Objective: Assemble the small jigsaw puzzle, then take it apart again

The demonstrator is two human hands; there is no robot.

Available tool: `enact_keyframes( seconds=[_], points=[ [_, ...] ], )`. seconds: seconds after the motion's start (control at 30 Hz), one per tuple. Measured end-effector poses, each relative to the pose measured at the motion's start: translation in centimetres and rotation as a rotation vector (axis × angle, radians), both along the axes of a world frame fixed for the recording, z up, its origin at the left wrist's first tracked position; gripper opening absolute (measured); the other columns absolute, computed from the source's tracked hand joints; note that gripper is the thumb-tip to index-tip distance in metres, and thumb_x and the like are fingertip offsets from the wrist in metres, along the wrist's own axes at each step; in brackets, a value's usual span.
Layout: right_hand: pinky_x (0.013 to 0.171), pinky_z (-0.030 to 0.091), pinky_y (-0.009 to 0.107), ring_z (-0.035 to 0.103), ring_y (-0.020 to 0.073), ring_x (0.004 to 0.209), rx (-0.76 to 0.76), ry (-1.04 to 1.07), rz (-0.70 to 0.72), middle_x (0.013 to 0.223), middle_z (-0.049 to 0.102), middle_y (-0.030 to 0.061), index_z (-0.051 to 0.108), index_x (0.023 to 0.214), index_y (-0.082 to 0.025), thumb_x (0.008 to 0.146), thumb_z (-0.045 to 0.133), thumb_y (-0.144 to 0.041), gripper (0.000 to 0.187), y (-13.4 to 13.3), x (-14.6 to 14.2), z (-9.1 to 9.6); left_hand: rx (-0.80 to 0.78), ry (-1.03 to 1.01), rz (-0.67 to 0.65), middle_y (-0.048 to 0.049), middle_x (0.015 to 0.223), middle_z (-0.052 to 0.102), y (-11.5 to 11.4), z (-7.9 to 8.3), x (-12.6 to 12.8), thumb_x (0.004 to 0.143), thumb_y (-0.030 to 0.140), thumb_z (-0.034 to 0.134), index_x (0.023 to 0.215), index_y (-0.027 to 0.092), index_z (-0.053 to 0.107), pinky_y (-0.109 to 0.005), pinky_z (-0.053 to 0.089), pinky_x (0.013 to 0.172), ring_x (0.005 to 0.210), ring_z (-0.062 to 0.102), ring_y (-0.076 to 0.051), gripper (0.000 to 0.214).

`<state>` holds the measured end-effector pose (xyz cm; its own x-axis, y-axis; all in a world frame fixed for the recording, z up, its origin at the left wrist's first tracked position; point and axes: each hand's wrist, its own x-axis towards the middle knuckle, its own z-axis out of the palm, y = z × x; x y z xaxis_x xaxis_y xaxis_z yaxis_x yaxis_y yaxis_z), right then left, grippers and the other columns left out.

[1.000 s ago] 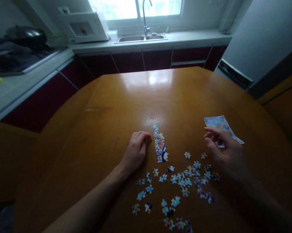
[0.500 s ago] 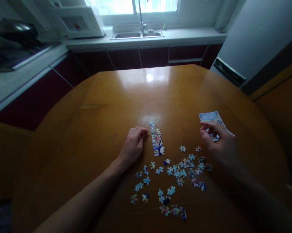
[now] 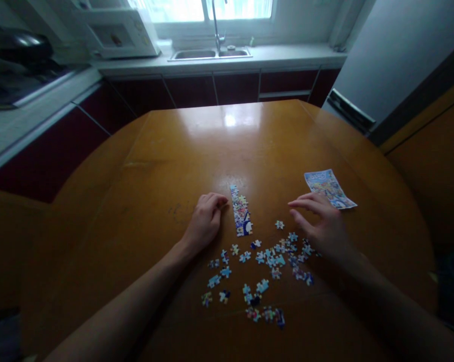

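My left hand rests on the table just left of a narrow assembled jigsaw strip. Its fingers are curled together, with no piece showing in them and a small gap to the strip. My right hand hovers above the right side of the loose pieces, thumb and fingers apart, holding nothing. A single puzzle piece lies to the left of its fingertips. Below the strip, many loose puzzle pieces are scattered, some overlapping; my right hand hides a few. Beyond that hand lies a printed picture sheet.
The wooden table has a rounded outline and a shiny top. Behind it run a counter with a double sink and a microwave. A pan stands on the stove at left, and a fridge at right.
My right hand has moved left, off the picture sheet, and its fingers have spread. My left hand stays beside the strip. The whole view has shifted slightly.
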<state>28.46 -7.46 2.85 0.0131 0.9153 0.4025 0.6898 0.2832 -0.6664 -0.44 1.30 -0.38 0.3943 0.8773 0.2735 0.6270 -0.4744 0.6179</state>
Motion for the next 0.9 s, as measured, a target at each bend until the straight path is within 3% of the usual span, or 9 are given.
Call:
enact_keyframes(
  seconds=[0.2,0.4,0.67,0.9],
  points=[
    [0.081,0.046,0.037,0.055,0.0216,0.093,-0.106,-0.010,0.194,0.095,0.064,0.0065,0.071,0.097,-0.021,0.091,0.065,-0.019,0.009,-2.1,-3.2,0.4,0.000,0.010,0.004,-0.0055,0.100,0.065,0.0,0.0,0.0,0.087,0.002,0.045,0.098,0.018,0.062,-0.039,0.047,0.091,0.099,0.056,-0.022,0.026],
    [0.082,0.041,0.036,0.052,0.0204,0.091,-0.209,-0.161,0.414,0.092,0.063,0.0039,0.066,0.082,-0.020,0.091,0.064,-0.023,0.009,-6.0,-7.5,-0.1,0.018,0.015,-0.002,-0.0056,0.099,0.065,-0.1,0.0,0.1,0.088,0.003,0.045,0.097,0.018,0.062,-0.039,0.046,0.090,0.099,0.056,-0.023,0.024],
    [0.083,0.037,0.038,0.050,0.0230,0.093,-0.278,-0.412,0.422,0.092,0.063,0.0035,0.060,0.078,-0.020,0.084,0.071,-0.036,0.020,-7.9,-9.4,-1.2,0.027,0.005,0.001,-0.0054,0.099,0.065,-0.1,-0.2,0.1,0.088,0.004,0.046,0.096,0.018,0.061,-0.038,0.046,0.091,0.099,0.056,-0.022,0.023],
    [0.083,0.038,0.038,0.049,0.0222,0.091,-0.283,-0.403,0.401,0.090,0.062,0.0043,0.061,0.080,-0.020,0.086,0.065,-0.024,0.009,-7.8,-9.9,-1.2,0.024,0.021,-0.004,-0.0058,0.101,0.065,-0.1,0.0,0.1,0.092,0.008,0.046,0.098,0.019,0.061,-0.039,0.046,0.091,0.100,0.056,-0.023,0.020]
  ],
)
